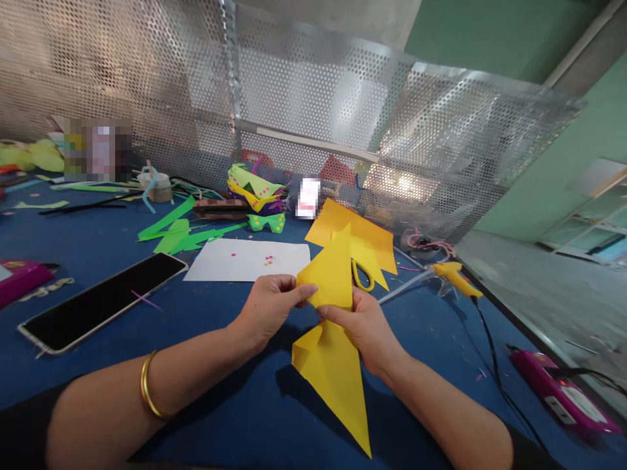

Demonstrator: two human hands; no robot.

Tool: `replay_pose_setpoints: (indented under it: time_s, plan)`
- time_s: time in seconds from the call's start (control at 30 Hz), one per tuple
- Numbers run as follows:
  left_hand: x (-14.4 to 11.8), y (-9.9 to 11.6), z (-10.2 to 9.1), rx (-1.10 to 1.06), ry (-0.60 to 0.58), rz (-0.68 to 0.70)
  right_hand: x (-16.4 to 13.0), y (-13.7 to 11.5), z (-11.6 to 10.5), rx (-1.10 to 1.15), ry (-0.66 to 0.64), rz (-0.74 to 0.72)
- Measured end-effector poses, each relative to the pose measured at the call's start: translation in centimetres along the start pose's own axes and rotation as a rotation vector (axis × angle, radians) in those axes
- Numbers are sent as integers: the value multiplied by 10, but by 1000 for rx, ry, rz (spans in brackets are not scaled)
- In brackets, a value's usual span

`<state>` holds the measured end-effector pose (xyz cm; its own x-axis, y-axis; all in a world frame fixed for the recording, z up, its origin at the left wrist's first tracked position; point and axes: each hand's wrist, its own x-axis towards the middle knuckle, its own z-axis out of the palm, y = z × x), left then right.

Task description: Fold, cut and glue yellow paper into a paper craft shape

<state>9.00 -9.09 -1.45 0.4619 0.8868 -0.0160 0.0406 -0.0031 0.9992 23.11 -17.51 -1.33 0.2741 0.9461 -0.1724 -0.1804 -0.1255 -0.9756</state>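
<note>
Folded yellow paper sheet [333,339], creased into two long points, held just above the blue worktop [235,391] near its front edge. Left hand [267,310] closed, pinching the upper point's left corner between thumb and fingers. Right hand [365,329] closed on the fold at the sheet's middle, thumb on top. Gold bangle [147,385] on left wrist. Loose yellow paper sheets [367,238] and yellow-handled scissors [362,274] just behind the hands. White paper sheet [245,260] toward mid-worktop. Black-screened phone [102,301] near left edge. Yellow glue gun [455,277] by right edge.
</note>
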Motion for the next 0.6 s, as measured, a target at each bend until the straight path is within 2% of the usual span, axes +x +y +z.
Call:
replay_pose_setpoints:
  time_s: [0.1,0.2,0.4,0.6]
  plan:
    - [0,1,0,-49,-47,-9,0,-1,1,-10,27,4]
    - [-2,3,1,-118,-99,-51,0,-1,2,-8,1,21]
    - [-5,5,2,-107,-82,-88,-3,2,5,14,-66,35]
    - [-2,2,2,-152,-122,-44,0,0,2,-15,-9,21]
